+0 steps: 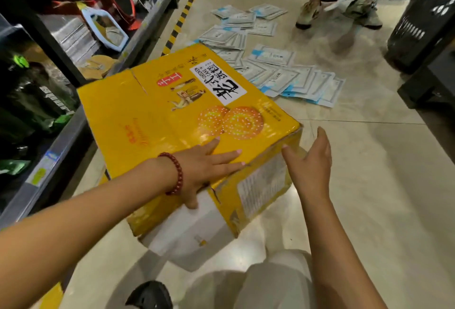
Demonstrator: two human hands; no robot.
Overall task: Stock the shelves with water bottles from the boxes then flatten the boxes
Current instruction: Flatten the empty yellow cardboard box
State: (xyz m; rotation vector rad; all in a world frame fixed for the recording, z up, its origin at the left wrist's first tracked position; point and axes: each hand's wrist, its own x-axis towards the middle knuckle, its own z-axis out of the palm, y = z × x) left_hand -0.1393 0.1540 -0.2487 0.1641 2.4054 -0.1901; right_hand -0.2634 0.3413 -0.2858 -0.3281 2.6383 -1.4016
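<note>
A big yellow cardboard box (157, 116) printed with round cakes lies tilted on the shop floor beside the shelf. My left hand (206, 168), with a red bead bracelet at the wrist, rests flat on the box's top near its front edge, fingers straight and thumb over the edge. My right hand (311, 163) hovers open just right of the box's near corner, fingers spread, touching nothing that I can tell. A white flap (187, 232) hangs out from under the box. No water bottles are in sight.
A metal shelf (73, 121) on the left holds mirrors (108, 29) and dark green packs. Several white and blue packets (283, 72) lie strewn on the floor beyond the box. Another person's legs (312, 10) stand at the back. A black basket (423, 20) sits right.
</note>
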